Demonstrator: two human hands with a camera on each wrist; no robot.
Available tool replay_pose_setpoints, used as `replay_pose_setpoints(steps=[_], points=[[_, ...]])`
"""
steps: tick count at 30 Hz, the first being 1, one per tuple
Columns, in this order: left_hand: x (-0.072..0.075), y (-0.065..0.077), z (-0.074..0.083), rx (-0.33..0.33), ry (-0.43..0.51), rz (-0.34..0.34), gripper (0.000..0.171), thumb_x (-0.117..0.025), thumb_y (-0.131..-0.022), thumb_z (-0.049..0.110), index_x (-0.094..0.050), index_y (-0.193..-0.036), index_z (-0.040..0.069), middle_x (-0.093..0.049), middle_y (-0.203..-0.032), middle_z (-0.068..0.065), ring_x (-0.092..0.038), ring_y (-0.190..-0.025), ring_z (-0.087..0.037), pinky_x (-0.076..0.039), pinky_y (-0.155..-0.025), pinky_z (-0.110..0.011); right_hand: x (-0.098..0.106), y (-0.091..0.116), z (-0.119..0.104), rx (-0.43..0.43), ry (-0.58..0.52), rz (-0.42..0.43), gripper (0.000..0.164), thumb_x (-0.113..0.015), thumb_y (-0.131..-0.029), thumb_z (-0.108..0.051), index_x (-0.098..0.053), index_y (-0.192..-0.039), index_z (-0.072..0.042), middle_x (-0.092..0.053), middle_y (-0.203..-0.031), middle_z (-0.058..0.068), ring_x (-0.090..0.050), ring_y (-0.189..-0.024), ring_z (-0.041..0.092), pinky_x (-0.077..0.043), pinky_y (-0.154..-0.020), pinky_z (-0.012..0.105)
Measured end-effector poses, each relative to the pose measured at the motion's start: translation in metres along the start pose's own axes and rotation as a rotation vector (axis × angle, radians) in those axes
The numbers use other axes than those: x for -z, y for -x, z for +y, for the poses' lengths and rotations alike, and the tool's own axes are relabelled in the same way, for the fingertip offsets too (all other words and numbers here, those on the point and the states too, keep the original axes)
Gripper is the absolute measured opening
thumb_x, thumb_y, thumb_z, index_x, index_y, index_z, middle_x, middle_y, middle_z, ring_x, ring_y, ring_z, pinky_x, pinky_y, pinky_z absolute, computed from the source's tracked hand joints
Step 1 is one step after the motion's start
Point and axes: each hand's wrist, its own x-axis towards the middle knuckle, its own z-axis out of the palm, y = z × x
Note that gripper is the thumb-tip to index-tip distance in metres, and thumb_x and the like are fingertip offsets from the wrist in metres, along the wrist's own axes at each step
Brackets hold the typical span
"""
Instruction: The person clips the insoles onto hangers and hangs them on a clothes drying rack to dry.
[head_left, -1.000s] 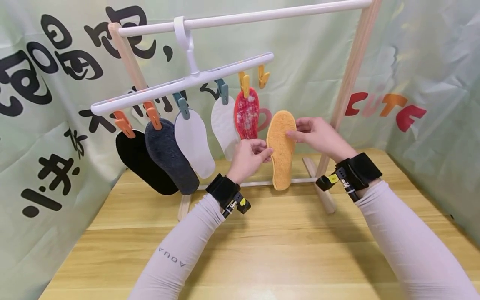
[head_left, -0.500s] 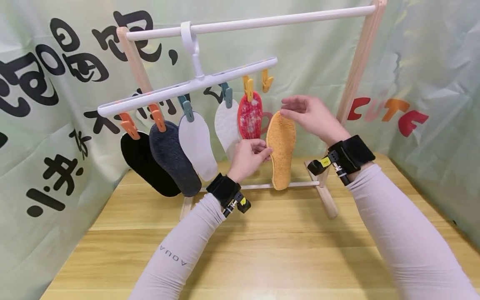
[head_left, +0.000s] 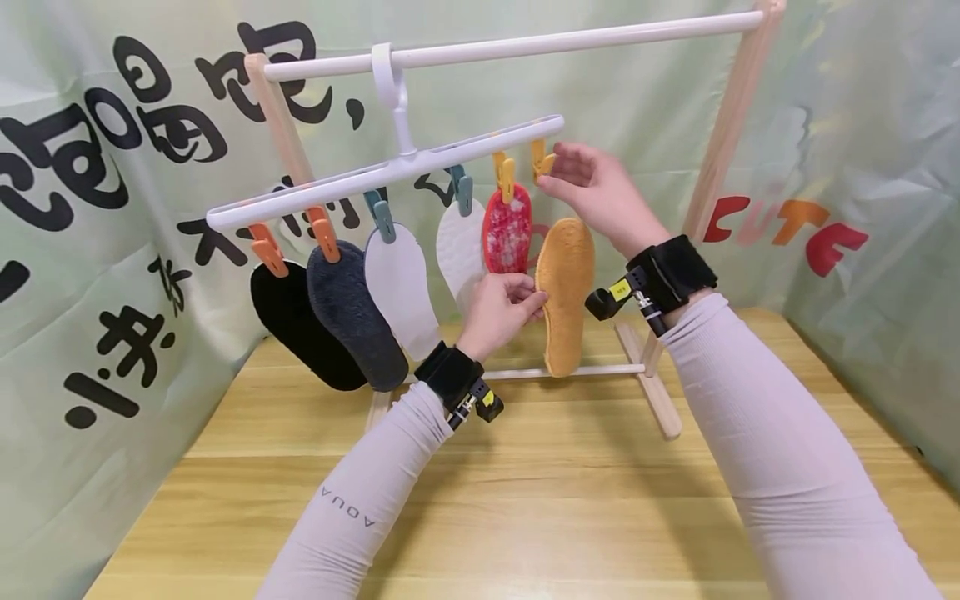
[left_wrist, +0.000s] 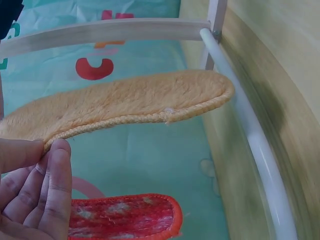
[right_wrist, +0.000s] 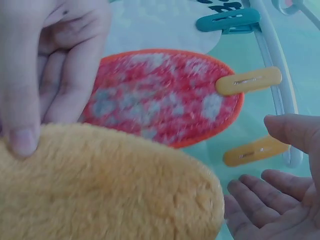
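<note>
An orange fuzzy insole (head_left: 567, 292) stands upright in the head view, its left edge pinched between the thumb and fingers of my left hand (head_left: 498, 312). The left wrist view shows that pinch on the insole's corded edge (left_wrist: 145, 118). My right hand (head_left: 600, 193) is at the free yellow clothespin (head_left: 539, 162) at the hanger's right end. Seen from the right wrist, this clothespin (right_wrist: 255, 151) lies between the spread thumb and fingers (right_wrist: 285, 137), not squeezed. Just left of it, another yellow clothespin (head_left: 507, 181) holds a red-and-white insole (head_left: 508, 233).
A white clip hanger (head_left: 420, 162) hangs tilted from the rod (head_left: 570, 43) of a wooden stand. White insoles (head_left: 397, 283), a dark grey one (head_left: 352, 308) and a black one (head_left: 296, 321) hang from its other clothespins. Below is the wooden tabletop (head_left: 480, 517).
My right hand has let go of the orange insole and moved up and left to the free yellow clothespin. The left hand keeps its pinch. The head view has shifted slightly.
</note>
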Motion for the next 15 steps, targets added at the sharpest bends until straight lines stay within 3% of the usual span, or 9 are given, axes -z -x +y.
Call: replay_pose_setpoints(steps=[8,15], points=[[0.0007,0.0011,0.0004,0.001,0.017,-0.001,0.013,-0.077,-0.101,0.012,-0.078,-0.103,0.0,-0.081,-0.089,-0.016,-0.079,-0.08,-0.032,-0.054,-0.059,-0.019,-0.0002,0.0,-0.0063,0.017,-0.231,0.031,0.063,-0.069,-0.106,-0.029,-0.046,-0.162,-0.012,-0.059,-0.156,0.011,-0.059,-0.14,0.021,-0.046,-0.123,0.039],[0.0028,0.0002,0.0007,-0.006,0.037,-0.007,0.013,-0.076,-0.101,0.011,-0.077,-0.103,-0.002,-0.081,-0.089,-0.018,-0.08,-0.083,-0.035,-0.062,-0.067,-0.023,0.0054,0.0056,-0.005,0.044,-0.272,0.067,0.054,-0.071,-0.105,-0.03,-0.057,-0.154,-0.009,-0.067,-0.143,0.008,-0.062,-0.13,0.016,-0.048,-0.12,0.044]])
